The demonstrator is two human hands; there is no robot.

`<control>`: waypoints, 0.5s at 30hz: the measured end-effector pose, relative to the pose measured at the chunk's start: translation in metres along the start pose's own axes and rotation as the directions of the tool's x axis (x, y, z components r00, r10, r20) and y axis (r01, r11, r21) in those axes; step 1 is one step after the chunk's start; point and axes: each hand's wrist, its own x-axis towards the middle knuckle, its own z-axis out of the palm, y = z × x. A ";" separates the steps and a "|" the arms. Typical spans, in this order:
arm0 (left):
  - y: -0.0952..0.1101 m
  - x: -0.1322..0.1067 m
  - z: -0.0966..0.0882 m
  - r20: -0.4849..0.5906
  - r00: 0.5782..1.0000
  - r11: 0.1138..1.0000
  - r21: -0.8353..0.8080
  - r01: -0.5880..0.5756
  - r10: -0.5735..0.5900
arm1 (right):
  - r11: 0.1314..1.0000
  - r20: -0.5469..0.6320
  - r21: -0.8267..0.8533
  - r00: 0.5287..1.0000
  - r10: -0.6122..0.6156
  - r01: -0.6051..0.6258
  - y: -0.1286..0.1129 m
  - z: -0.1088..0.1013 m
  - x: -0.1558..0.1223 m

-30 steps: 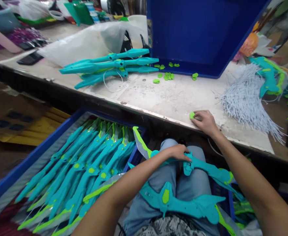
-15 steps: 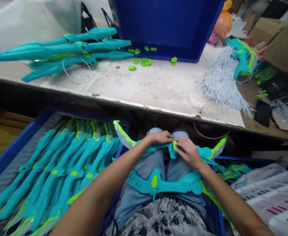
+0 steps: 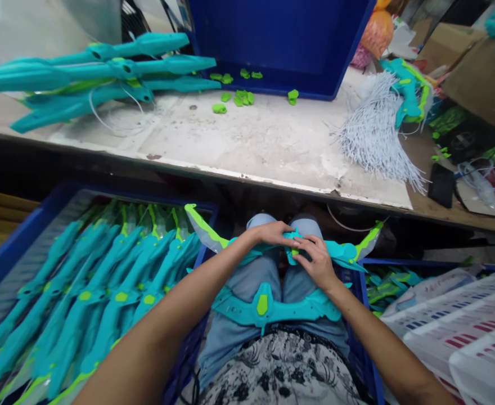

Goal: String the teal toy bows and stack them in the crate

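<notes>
Teal toy bow [image 3: 342, 252], lime-tipped, crosswise on the knees; green piece [image 3: 294, 252] at centre.

In front of me runs a scuffed white workbench [image 3: 273, 140]. A blue bin [image 3: 281, 39] stands at its back, a cardboard box [image 3: 479, 84] off to my right

Nothing legible; the white trays [image 3: 462, 337] carry coloured marks (too blurred).

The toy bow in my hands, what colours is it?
The toy bow is teal with lime-green tips, shown best in the head view.
</notes>
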 end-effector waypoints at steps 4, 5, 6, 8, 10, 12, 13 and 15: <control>0.006 0.001 0.002 0.011 1.000 0.999 0.043 0.016 -0.016 | 0.974 0.019 -0.050 0.974 0.224 -0.223 0.004 0.000 0.009; 0.008 0.001 0.002 0.008 1.000 0.998 0.061 0.026 -0.027 | 0.959 0.052 -0.090 0.960 0.275 -0.270 0.005 0.000 0.013; 0.009 0.002 0.003 0.000 0.999 0.996 0.083 0.039 -0.039 | 0.944 0.095 -0.137 0.945 0.313 -0.299 0.006 -0.001 0.018; 0.012 0.001 0.003 -0.028 0.998 0.989 0.136 0.062 -0.059 | 0.924 0.180 -0.220 0.918 0.353 -0.312 0.007 -0.001 0.024; 0.015 0.000 0.004 -0.056 0.995 0.976 0.198 0.086 -0.076 | 0.913 0.194 -0.268 0.911 0.364 -0.307 0.005 0.001 0.025; 0.020 -0.003 0.005 -0.084 0.992 0.957 0.268 0.116 -0.096 | 0.918 0.162 -0.278 0.928 0.336 -0.283 0.000 0.004 0.021; 0.024 -0.005 0.006 -0.089 0.990 0.945 0.301 0.128 -0.106 | 0.927 0.150 -0.272 0.940 0.307 -0.259 -0.002 0.005 0.018; 0.033 -0.012 0.009 -0.092 0.988 0.921 0.361 0.148 -0.123 | 0.949 0.150 -0.243 0.959 0.240 -0.200 -0.007 0.001 0.014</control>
